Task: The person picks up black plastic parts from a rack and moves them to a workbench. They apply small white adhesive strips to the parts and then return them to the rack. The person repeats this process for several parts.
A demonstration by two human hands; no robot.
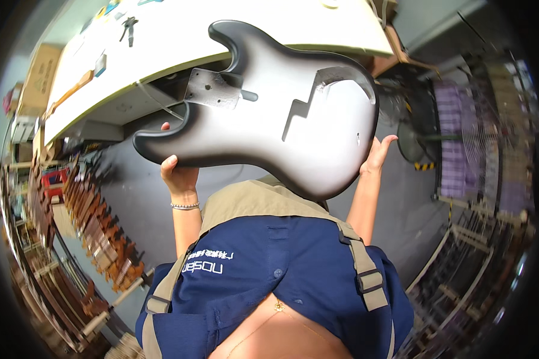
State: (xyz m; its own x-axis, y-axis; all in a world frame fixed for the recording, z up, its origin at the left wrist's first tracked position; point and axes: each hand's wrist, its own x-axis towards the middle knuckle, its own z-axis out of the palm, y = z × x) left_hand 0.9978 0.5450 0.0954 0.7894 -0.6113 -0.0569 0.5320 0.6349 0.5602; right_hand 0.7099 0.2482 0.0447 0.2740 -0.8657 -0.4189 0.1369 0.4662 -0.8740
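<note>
An electric guitar body [260, 125], silvery white in the middle and fading to black at its edges, is held up in front of my chest between both hands. Its routed cavities and the screw-holed neck pocket face up toward me. My left hand [179, 176] grips the horn at the left, thumb on the near edge and a fingertip showing at the far side. At the broad right end, my right hand [375, 158] supports the rim, with the thumb pointing outward and the other fingers mostly hidden beneath the body.
Beyond the body is a pale workbench [161, 36] bearing a dark clamp-like tool [129, 30]. A rack of brown wooden parts [99, 221] stands at left. At right are a fan [482, 143], purple striped fabric [452, 134] and a metal rack [455, 257].
</note>
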